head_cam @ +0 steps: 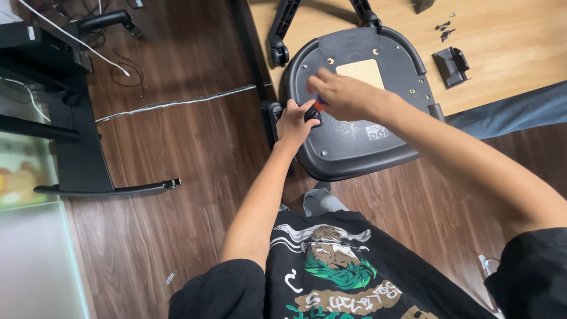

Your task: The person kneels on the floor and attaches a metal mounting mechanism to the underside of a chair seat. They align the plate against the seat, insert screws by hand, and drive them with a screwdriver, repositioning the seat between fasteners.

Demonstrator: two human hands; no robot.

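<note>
Black plastic chair seat pan, turned underside up, lies half on the pale wooden board and half over the dark wood-plank floor, right in front of the person's knees. Left hand clamps on the seat's near-left rim, fingers curled around a small black plastic bracket that sits on that edge; the thumb side presses against the part. Right hand reaches over the seat from the right, fingers bunched together and pinching a small tool with an orange-red handle, whose tip meets the bracket just beside the left hand. Both hands touch or nearly touch at that one spot.

Behind the seat, a black castor wheel on a chair-base leg rests on the board. Further right lie a separate black plastic bracket and a few small dark screws, well apart from the hands.
</note>
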